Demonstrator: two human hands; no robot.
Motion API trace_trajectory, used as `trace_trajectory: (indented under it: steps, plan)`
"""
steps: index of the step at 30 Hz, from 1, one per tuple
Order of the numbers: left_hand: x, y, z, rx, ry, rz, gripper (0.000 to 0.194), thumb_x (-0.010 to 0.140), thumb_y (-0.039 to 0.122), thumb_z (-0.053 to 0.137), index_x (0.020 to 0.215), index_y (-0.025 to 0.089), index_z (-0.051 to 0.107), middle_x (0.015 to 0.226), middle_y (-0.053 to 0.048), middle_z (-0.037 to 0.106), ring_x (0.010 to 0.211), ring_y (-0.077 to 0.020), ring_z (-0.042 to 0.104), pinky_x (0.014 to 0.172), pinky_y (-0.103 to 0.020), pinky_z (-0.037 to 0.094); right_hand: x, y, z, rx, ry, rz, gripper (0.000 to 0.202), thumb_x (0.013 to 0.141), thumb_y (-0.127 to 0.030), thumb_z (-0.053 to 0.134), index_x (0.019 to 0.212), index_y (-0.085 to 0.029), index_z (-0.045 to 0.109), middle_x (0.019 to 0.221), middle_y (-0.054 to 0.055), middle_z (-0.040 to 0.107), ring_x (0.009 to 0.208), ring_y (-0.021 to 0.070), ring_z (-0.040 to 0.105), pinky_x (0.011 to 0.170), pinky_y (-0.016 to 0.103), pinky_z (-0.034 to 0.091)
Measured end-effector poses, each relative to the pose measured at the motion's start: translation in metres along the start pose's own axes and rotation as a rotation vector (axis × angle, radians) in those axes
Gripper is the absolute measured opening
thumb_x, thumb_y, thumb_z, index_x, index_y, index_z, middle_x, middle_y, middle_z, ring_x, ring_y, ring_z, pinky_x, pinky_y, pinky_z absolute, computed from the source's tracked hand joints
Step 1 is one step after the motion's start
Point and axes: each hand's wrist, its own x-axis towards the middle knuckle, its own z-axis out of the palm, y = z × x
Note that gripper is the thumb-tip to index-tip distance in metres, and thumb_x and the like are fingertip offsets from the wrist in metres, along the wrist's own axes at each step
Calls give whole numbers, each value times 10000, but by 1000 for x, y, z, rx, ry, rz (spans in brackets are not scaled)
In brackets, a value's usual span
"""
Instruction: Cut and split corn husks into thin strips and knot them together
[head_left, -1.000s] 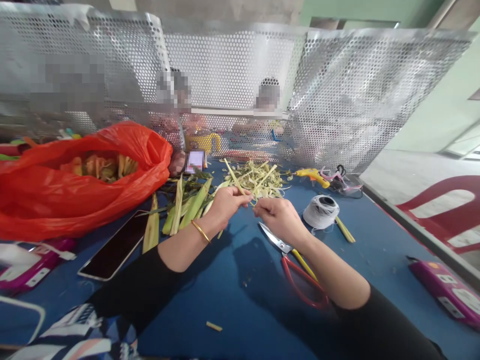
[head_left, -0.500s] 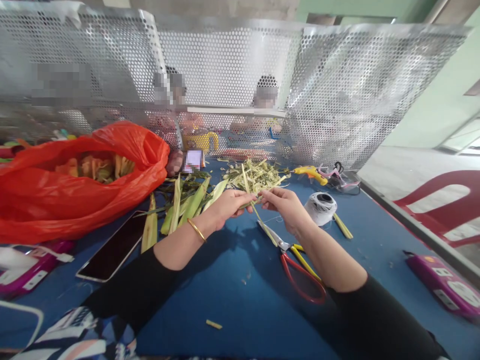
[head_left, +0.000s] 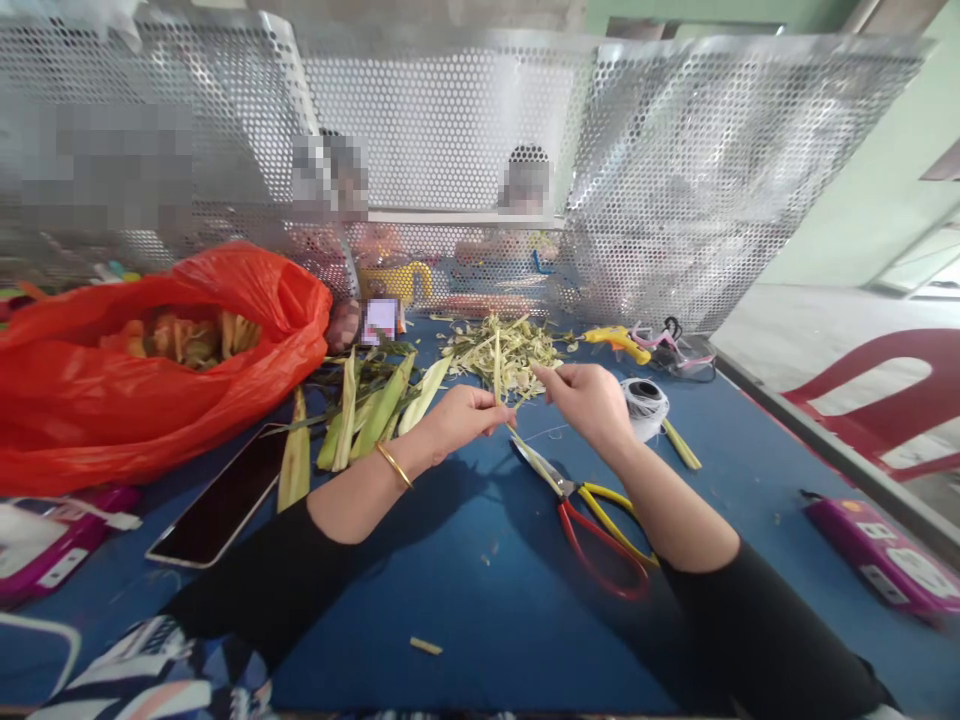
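Observation:
My left hand [head_left: 471, 418] pinches thin pale-green strips [head_left: 497, 365] that cross at its fingertips, one pointing up and another trailing down over the scissors. My right hand [head_left: 581, 395] is a little to the right, its fingers pressed together in a pinch; what lies between them is too small to make out. Below the hands are scissors [head_left: 604, 545] with one red and one yellow handle. A roll of white thread [head_left: 645, 408] stands behind my right wrist. A pile of shredded strips [head_left: 510, 350] lies beyond both hands.
A red plastic bag [head_left: 285, 300] stands at the left, near a phone [head_left: 217, 500] and long husk leaves [head_left: 384, 405]. A yellow glue gun [head_left: 619, 342] lies at the back. People sit behind a perforated metal screen [head_left: 435, 110]. A purple device [head_left: 881, 550] is at the right.
My right hand has moved away from my left hand, to the right and slightly up. My left hand keeps its hold on the strips. The camera view has shifted slightly.

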Motion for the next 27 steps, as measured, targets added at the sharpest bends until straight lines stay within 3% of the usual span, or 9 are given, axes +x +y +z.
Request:
trace_trajectory:
  steps: [2,4,8,11,14,18,22,24,27]
  plan:
    - [0,-2,1,13,-43,13,238,737,372,628,640,169,704,469,45,445,459,-89,339,487,-239,229,-3,-3,0,10,-6,-108,378,801,-461,549,530,-198,541,474,-31,479,491,105,401,502,258,261]
    - [0,-4,3,51,-87,31,255,744,375,617,614,168,686,470,43,453,461,-89,351,488,-237,241,-7,-5,7,86,-105,-167,313,784,-424,558,570,-198,528,515,-45,478,513,98,389,517,250,266]
    - [-2,-6,9,185,-87,55,327,718,349,649,456,173,562,418,42,429,435,-83,342,478,-243,247,-9,-3,23,237,-202,-130,336,748,-392,568,515,-208,410,491,-61,393,510,95,345,518,248,264]
    - [-2,-8,12,157,-13,91,336,729,333,632,445,179,540,413,46,445,421,-78,344,470,-239,254,-10,-4,25,238,-66,-105,334,739,-362,571,507,-213,382,492,-59,372,518,100,328,518,254,248]
    - [-2,-10,12,177,-31,131,330,728,323,628,441,175,559,416,40,472,423,-77,368,469,-234,264,-14,-8,24,127,76,-127,346,740,-311,565,501,-212,336,496,-53,359,525,104,301,520,265,215]
    - [-1,-8,7,160,-108,94,266,708,344,670,517,160,648,435,27,506,427,-77,392,463,-226,279,-15,-10,24,73,97,-175,348,747,-286,556,508,-209,314,519,-41,398,536,107,320,526,267,215]
    - [-1,0,0,-89,-128,-12,316,770,430,636,694,137,725,522,4,559,447,-66,406,457,-210,282,-3,-2,11,170,77,-176,295,826,-368,497,581,-203,505,563,-21,516,570,126,446,567,259,317]
    - [-1,3,-2,-209,-122,-45,373,831,446,570,745,121,731,565,-11,572,445,-54,398,445,-205,259,4,3,2,217,226,-199,235,835,-375,505,711,-198,598,689,4,611,672,147,530,646,272,378]
    - [-1,6,-4,-306,-90,-61,374,878,395,519,781,101,730,575,-23,569,438,-51,392,425,-209,234,11,10,-4,256,492,-137,195,807,-380,564,818,-192,614,797,31,643,770,167,570,740,310,419]
